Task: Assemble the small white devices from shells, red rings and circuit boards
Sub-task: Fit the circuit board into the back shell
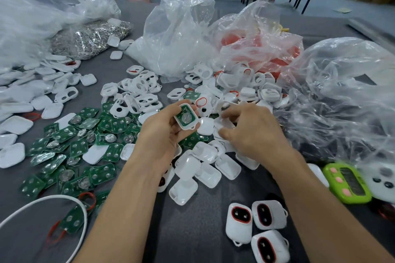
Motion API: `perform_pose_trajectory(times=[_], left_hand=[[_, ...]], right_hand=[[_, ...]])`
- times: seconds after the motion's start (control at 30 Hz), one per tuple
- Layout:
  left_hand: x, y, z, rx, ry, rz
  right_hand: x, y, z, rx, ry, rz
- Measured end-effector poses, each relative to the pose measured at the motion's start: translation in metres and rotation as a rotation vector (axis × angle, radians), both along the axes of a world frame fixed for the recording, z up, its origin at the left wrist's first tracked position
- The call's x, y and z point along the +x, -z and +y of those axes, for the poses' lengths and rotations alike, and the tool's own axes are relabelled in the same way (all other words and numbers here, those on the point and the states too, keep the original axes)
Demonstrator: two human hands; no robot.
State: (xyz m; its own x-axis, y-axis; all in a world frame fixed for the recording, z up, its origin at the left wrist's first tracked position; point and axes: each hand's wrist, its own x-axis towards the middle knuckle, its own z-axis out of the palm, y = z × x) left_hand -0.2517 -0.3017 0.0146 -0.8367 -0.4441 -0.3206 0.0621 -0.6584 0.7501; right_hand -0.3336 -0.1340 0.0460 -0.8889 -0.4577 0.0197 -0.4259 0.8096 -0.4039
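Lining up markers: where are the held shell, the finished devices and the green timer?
held shell [186, 118], head view, its silver disc
finished devices [238, 233], head view, leftmost one's white body
green timer [350, 182], head view, its dark screen

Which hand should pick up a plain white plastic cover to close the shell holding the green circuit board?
Right hand: it is over the plain white plastic covers; the left hand grips the white board-filled shell.
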Motion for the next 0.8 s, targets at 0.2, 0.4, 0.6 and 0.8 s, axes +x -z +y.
perform_pose_trajectory(times=[0.2,0.4,0.6,0.8], left_hand=[[0.0,0.0,-0.001,0.033,0.065,0.004],[0.0,-0.002,0.005,-0.058,0.106,-0.033],[0.001,-0.006,0.015,-0.092,0.128,-0.039],[-0.001,-0.005,0.016,-0.086,0.123,-0.041]], right_hand=[[0.012,0.018,0.004,-0.022,0.109,0.3],[0.01,0.009,0.017,-1.101,0.361,-0.473],[0.019,0.005,0.017,-1.35,0.113,-1.096],[0.021,0.007,0.016,-1.296,0.022,-1.083]])
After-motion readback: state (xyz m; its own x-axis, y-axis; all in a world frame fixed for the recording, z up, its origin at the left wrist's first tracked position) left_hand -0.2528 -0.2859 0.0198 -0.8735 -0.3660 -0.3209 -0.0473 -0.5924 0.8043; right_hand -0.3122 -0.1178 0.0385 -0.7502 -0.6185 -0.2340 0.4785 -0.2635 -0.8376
